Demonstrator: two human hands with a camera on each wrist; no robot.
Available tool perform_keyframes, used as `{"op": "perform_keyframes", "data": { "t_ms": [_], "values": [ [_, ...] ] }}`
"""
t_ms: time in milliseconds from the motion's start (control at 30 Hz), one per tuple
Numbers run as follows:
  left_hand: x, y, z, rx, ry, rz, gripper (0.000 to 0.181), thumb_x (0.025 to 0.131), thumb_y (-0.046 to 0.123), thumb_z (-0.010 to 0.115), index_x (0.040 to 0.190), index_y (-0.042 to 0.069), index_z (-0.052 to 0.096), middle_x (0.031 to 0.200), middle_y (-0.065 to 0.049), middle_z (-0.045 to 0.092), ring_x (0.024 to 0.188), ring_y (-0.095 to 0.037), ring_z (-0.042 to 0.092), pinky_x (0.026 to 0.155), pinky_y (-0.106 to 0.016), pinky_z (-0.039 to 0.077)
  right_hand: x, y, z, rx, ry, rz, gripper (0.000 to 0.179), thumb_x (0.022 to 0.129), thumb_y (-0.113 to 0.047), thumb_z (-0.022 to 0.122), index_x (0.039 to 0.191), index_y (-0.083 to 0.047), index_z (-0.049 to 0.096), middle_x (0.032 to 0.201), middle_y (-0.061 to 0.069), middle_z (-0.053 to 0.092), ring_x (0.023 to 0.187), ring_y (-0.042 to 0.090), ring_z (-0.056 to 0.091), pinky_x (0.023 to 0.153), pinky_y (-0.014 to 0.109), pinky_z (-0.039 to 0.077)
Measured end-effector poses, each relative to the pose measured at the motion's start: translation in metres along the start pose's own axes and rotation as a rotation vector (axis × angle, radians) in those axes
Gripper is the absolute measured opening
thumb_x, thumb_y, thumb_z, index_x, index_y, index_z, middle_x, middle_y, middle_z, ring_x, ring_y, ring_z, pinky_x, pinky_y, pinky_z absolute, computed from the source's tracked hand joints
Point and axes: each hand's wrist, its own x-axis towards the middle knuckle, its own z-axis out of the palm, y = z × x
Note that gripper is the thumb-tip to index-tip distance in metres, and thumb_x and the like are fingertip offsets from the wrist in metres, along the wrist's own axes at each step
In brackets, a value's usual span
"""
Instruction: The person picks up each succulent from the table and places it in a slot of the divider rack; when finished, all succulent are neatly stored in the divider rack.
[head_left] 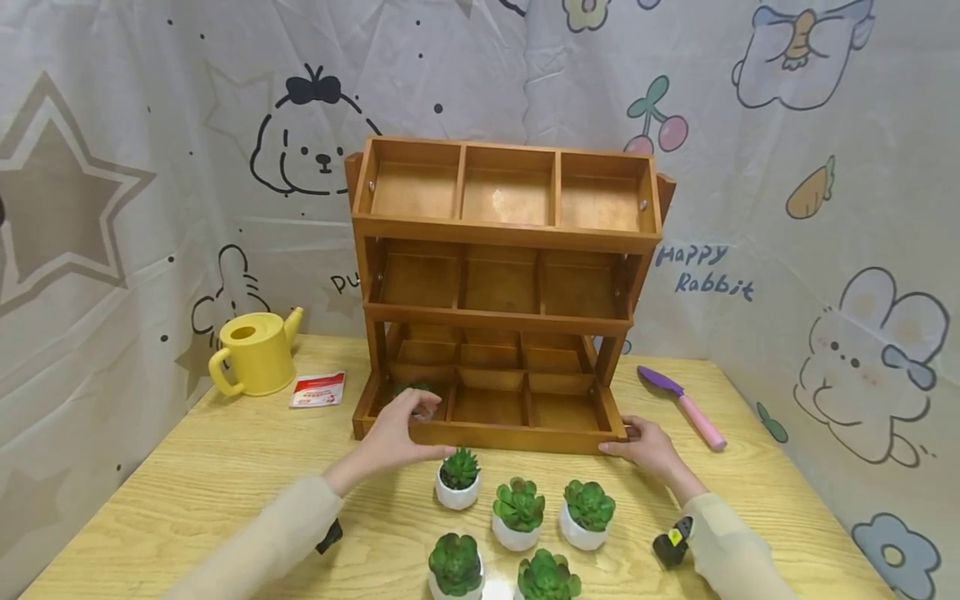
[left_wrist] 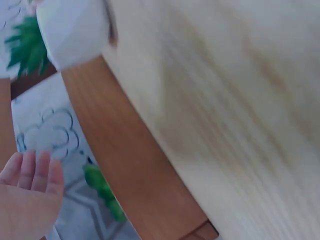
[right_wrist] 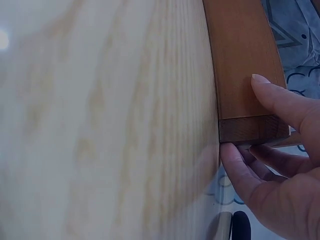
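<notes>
A brown wooden three-tier shelf with divided compartments stands on the table. My left hand is over the front edge of its bottom tray at the left compartment, fingers relaxed and holding nothing. Behind those fingers a green succulent sits in that compartment, mostly hidden in the head view. Close under the left thumb is a spiky succulent in a white pot. My right hand grips the tray's front right corner, thumb on the front board and fingers round the end.
More white-potted succulents stand in front of the shelf, among them one at the middle and one at the right. A yellow watering can and a red-white packet lie left. A purple-pink trowel is at right.
</notes>
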Motion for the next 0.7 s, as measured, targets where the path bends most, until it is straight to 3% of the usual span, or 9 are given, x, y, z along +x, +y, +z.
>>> {"op": "perform_keyframes", "data": {
  "t_ms": [167, 333, 700],
  "values": [
    [-0.007, 0.005, 0.011, -0.006, -0.149, 0.019, 0.077, 0.066, 0.04, 0.087, 0.125, 0.003, 0.052, 0.114, -0.011, 0.059, 0.103, -0.024, 0.057, 0.088, -0.041, 0.05, 0.0, -0.001, 0.0, -0.006, -0.001, 0.003, 0.085, 0.081, -0.034, 0.076, 0.139, 0.013, 0.035, 0.131, 0.034, 0.05, 0.119, 0.045, 0.051, 0.094, 0.05, 0.047],
    [-0.007, 0.004, 0.02, -0.052, -0.278, -0.014, 0.077, 0.065, 0.036, 0.088, 0.124, 0.0, 0.052, 0.115, -0.011, 0.06, 0.101, -0.024, 0.057, 0.082, -0.037, 0.052, -0.001, -0.002, 0.001, -0.002, -0.002, 0.003, 0.086, 0.081, -0.034, 0.076, 0.14, 0.013, 0.034, 0.134, 0.035, 0.047, 0.12, 0.046, 0.05, 0.095, 0.051, 0.047],
    [-0.005, -0.01, 0.031, -0.067, -0.469, -0.031, 0.074, 0.062, 0.028, 0.089, 0.122, 0.006, 0.051, 0.114, -0.004, 0.058, 0.097, -0.017, 0.058, 0.081, -0.027, 0.049, 0.0, -0.001, 0.0, 0.007, -0.003, 0.007, 0.087, 0.081, -0.034, 0.076, 0.14, 0.013, 0.034, 0.134, 0.035, 0.047, 0.121, 0.045, 0.05, 0.095, 0.05, 0.047]
  ]
}}
